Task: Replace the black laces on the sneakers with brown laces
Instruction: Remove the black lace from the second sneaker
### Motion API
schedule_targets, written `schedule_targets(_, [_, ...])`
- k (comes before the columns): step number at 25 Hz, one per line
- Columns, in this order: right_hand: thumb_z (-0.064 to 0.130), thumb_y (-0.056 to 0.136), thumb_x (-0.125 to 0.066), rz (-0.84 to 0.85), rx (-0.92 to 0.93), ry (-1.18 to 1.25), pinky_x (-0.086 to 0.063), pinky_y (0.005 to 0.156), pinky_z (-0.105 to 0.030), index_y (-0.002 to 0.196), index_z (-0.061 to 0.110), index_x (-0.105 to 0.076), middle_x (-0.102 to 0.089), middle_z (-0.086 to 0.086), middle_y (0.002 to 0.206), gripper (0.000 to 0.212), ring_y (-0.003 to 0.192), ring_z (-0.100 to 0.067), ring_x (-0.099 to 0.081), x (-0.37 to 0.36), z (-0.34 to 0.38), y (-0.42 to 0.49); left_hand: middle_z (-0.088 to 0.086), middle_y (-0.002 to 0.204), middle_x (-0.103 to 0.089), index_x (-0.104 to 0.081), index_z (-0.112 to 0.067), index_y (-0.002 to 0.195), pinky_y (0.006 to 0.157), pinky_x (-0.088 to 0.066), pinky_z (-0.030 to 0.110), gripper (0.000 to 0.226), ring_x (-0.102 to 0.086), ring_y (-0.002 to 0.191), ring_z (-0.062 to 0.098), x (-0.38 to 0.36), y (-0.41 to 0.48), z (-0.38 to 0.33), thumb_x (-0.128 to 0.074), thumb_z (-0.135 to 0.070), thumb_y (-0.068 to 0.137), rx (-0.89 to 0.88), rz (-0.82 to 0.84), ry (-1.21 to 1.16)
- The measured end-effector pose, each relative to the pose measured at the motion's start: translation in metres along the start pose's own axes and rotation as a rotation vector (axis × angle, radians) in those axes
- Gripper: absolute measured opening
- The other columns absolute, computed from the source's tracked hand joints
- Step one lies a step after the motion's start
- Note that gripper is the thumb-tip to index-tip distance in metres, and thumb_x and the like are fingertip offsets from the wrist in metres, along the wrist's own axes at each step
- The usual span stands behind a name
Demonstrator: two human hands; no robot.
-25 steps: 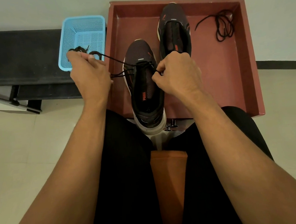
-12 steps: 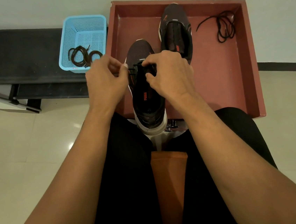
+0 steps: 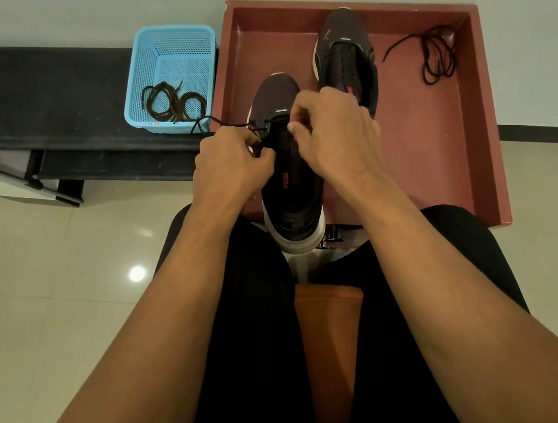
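Observation:
A dark sneaker [image 3: 290, 189] with a white sole lies in front of me, heel toward me, at the near edge of the red tray [image 3: 436, 146]. My left hand [image 3: 231, 164] pinches its black lace [image 3: 227, 122] at the left eyelets; a loop of that lace trails left toward the basket. My right hand [image 3: 334, 133] has its fingers curled over the upper eyelets, pinching there. The second sneaker [image 3: 346, 59] lies unlaced farther back in the tray. A loose black lace [image 3: 433, 57] lies at the tray's back right. Brown laces [image 3: 171, 102] sit coiled in the blue basket [image 3: 177, 46].
The blue basket stands on a low black bench [image 3: 49, 104] to the left of the tray. My legs in black shorts [image 3: 251, 352] flank an orange seat [image 3: 331, 343] below. Pale tiled floor [image 3: 37, 288] surrounds everything; a white wall is behind.
My left hand came in from the basket side to the sneaker's left eyelets, leaving slack lace trailing left. My right hand moved slightly up the tongue.

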State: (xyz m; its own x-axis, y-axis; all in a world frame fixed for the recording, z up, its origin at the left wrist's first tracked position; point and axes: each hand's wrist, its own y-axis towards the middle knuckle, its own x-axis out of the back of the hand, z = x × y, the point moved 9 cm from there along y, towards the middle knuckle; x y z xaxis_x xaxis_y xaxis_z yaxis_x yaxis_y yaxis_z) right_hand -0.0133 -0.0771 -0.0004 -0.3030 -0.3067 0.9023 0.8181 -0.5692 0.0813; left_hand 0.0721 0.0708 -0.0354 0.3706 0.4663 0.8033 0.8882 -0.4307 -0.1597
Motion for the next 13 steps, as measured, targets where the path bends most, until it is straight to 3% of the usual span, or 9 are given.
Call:
schedule_targets(5, [0.025, 0.097, -0.062, -0.136, -0.128, 0.117, -0.060, 0.073, -0.040, 0.102, 0.021, -0.065, -0.068, 0.000, 0.087, 0.007, 0.079, -0.020, -0.067, 0.020, -0.026, 0.005, -0.001, 0.083, -0.073, -0.077, -0.028, 0.104, 0.087, -0.059, 0.040, 0.024, -0.072, 0.089, 0.028, -0.001, 0.001, 0.002, -0.063, -0.037, 0.086, -0.009, 0.034, -0.021])
schedule_targets(9, [0.029, 0.095, -0.067, -0.007, 0.019, 0.049, -0.061, 0.082, -0.040, 0.127, 0.039, -0.064, -0.074, 0.004, 0.098, 0.034, 0.094, -0.024, -0.071, 0.008, 0.005, -0.001, -0.005, 0.078, -0.065, -0.078, -0.030, 0.107, 0.077, -0.050, 0.034, 0.023, -0.069, 0.092, 0.027, 0.000, 0.001, -0.002, -0.065, -0.035, 0.089, -0.049, 0.021, -0.002])
schedule_targets(13, [0.039, 0.096, -0.071, 0.081, 0.078, -0.116, -0.054, 0.083, -0.041, 0.125, 0.041, -0.072, -0.074, -0.002, 0.116, 0.030, 0.108, -0.030, -0.071, -0.009, 0.014, -0.003, -0.008, 0.071, -0.061, -0.078, -0.028, 0.104, 0.074, -0.047, 0.033, 0.020, -0.068, 0.091, 0.029, 0.000, 0.001, -0.005, -0.065, -0.034, 0.090, -0.076, 0.017, 0.016])
